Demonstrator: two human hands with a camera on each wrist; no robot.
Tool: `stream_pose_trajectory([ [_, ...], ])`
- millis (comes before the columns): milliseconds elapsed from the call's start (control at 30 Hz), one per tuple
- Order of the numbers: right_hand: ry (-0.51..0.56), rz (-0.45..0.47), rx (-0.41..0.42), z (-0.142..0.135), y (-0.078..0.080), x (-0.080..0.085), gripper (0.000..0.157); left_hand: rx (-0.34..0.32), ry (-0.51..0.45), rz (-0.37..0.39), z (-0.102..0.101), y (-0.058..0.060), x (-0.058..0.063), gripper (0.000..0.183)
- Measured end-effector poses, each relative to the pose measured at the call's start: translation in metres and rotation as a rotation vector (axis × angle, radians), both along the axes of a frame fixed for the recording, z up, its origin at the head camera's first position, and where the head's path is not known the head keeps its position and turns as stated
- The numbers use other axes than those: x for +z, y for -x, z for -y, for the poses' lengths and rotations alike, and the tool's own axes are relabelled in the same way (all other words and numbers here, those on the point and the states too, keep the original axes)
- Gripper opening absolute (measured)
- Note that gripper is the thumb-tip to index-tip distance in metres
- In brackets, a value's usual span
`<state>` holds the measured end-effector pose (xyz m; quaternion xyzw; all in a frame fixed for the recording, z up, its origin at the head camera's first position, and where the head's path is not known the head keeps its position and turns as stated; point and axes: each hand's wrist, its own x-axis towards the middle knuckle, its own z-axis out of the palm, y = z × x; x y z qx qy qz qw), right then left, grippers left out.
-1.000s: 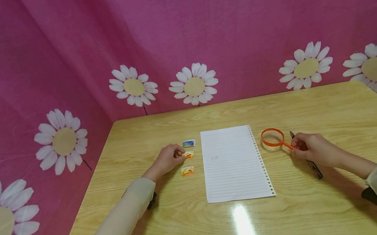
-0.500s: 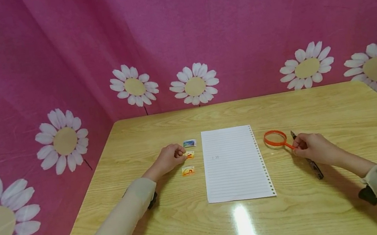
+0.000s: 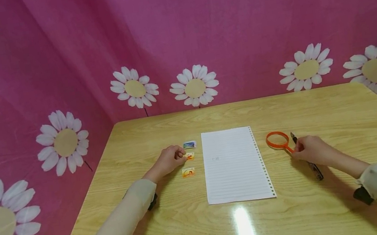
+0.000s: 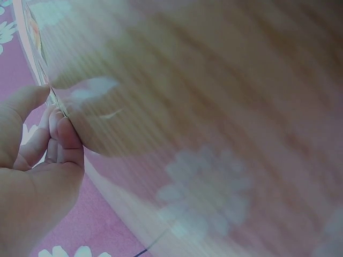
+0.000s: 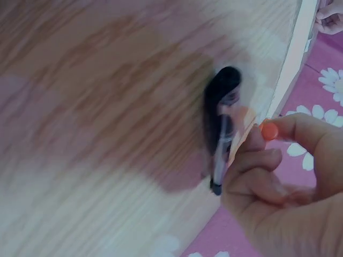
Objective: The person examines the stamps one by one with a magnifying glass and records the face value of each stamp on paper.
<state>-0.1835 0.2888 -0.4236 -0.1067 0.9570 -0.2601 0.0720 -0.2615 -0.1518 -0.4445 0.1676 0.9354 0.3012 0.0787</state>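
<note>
In the head view my left hand [image 3: 168, 161] has thumb and fingertips at the left edge of a small yellow-and-red stamp [image 3: 190, 156], pinching it near the table. The hand hides part of that stamp. A blue-green stamp [image 3: 189, 145] lies just beyond it and an orange-yellow stamp [image 3: 188, 172] on the near side. My right hand [image 3: 314, 151] pinches the handle end of an orange magnifying glass [image 3: 290, 149], whose ring points away to the left. Its orange handle tip [image 5: 269, 130] shows between thumb and fingers in the right wrist view.
A lined sheet of paper [image 3: 235, 167] with holes along its right edge and a small written number lies between the hands. A dark pen [image 3: 315, 172] lies partly under the right hand. Behind the wooden table [image 3: 161, 129] hangs a pink curtain [image 3: 233, 27] with daisies.
The magnifying glass ring has shifted slightly right, away from the paper, and its tilt has changed. The right forearm has moved a little left. The left hand stays at the middle stamp.
</note>
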Motion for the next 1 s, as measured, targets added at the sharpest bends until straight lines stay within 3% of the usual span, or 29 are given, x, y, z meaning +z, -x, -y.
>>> stream_pose_trajectory([
  [233, -0.034, -0.003, -0.007, 0.011, -0.005, 0.004, 0.026, -0.009, -0.024, -0.006, 0.000, -0.003, 0.000, 0.013],
  [500, -0.107, -0.075, 0.014, 0.023, -0.006, -0.004, 0.027, 0.005, -0.048, 0.015, -0.001, -0.003, -0.002, 0.013],
  [700, -0.135, -0.063, -0.008, 0.030, -0.010, -0.010, 0.033, -0.003, -0.052, 0.021, 0.000, -0.004, -0.005, 0.012],
  [1000, -0.132, -0.101, -0.001, 0.029, -0.010, -0.007, 0.030, -0.055, -0.073, -0.041, 0.003, -0.004, 0.000, 0.011],
])
